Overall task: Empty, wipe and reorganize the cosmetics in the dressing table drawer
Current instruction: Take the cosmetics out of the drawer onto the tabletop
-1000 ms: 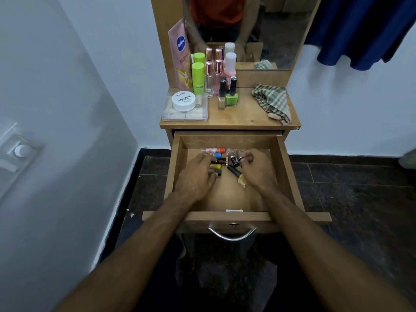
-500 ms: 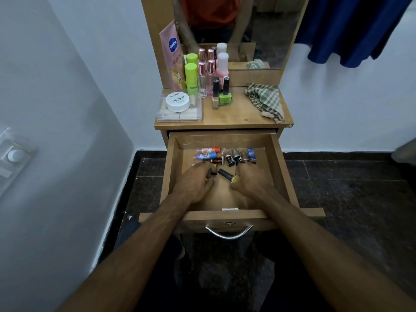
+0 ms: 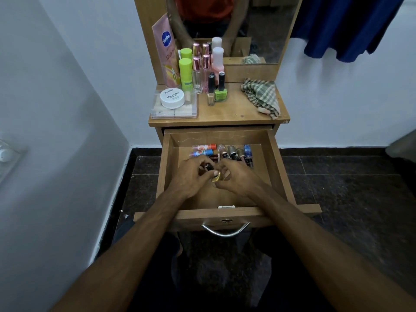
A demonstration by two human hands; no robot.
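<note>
Both of your hands meet over the middle of the open drawer (image 3: pixel 279 167); your left hand (image 3: pixel 191 176) curls its fingers round a black tube (image 3: pixel 209 167) with a gold end, its long axis slanting from far-left to near-right, the gold end toward your right hand (image 3: pixel 238 176); that hand's fingertips close in at the gold end, though whether they pinch it you cannot tell; the sorted row of cosmetics (image 3: pixel 234 152) lies just beyond, against the back wall; the left holds the tube, so placing falls to it.
</note>
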